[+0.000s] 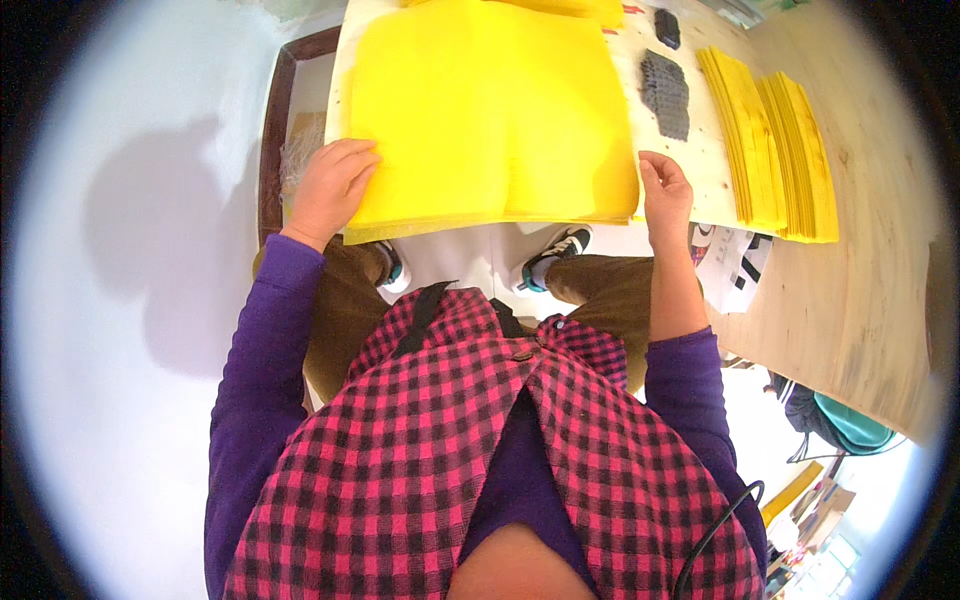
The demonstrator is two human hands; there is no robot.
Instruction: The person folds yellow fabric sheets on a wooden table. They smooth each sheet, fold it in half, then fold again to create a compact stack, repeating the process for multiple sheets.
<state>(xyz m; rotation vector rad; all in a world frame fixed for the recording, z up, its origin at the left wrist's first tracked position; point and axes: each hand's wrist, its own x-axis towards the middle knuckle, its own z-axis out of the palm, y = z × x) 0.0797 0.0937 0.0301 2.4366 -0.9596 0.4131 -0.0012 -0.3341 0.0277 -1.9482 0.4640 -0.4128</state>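
A wide stack of thin yellow sheets (480,110) lies on the table in front of me, with a faint crease running down its middle. My left hand (335,185) is at the stack's left edge, its fingers and thumb closed on the border of the top sheet. Across from it, my right hand (668,195) has thumb and forefinger pinched together at the right edge. How much of the sheet lies between those fingertips is hard to see. The near edge of the stack reaches the table's front edge.
Right of the stack lie a grey ridged pad (665,95) and a small black object (667,28). Beyond them are two folded yellow bundles (745,140) (800,155). A wooden board (850,270) rises at the right, and a white wall (130,300) stands at the left.
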